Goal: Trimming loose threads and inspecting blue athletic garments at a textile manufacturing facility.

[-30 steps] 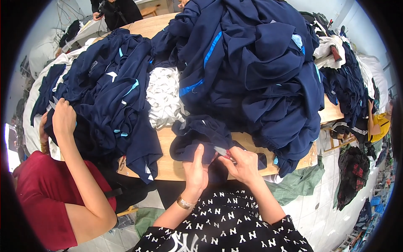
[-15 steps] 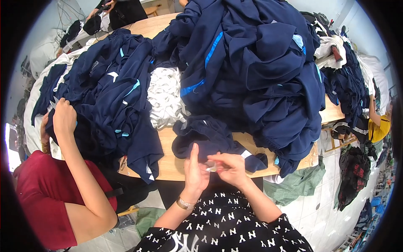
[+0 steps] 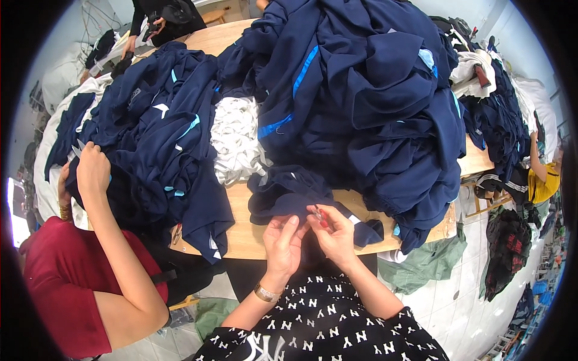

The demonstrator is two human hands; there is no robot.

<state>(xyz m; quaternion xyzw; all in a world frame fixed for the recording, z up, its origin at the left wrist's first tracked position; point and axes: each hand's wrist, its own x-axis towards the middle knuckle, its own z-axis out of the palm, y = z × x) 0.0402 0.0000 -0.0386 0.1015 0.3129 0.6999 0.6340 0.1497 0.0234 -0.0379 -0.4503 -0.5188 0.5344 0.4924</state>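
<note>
My left hand (image 3: 283,245) is closed, its fingers curled and thumb up, just at the table's front edge. What it pinches, if anything, is hidden. Close beside it, my right hand (image 3: 335,239) grips small red-handled snips (image 3: 323,220), a short metal tip showing past the fingers. The fingertips of both hands nearly meet. Right behind them lies a crumpled navy garment (image 3: 288,191) with a small white patch toward its right end. Farther back, a heap of white strips (image 3: 236,141) sits between two piles of navy garments.
A tall navy pile (image 3: 373,114) fills the table's right; a lower one (image 3: 162,126) lies left. At my left, a person in a red shirt (image 3: 90,283) holds scissors over navy cloth. Green cloth (image 3: 427,265) lies on the tiled floor. Another person in yellow (image 3: 543,183) is far right.
My hands have drawn together, and my left fingers have curled in. The red-handled snips now show in my right hand; a small pale item between the hands is no longer visible.
</note>
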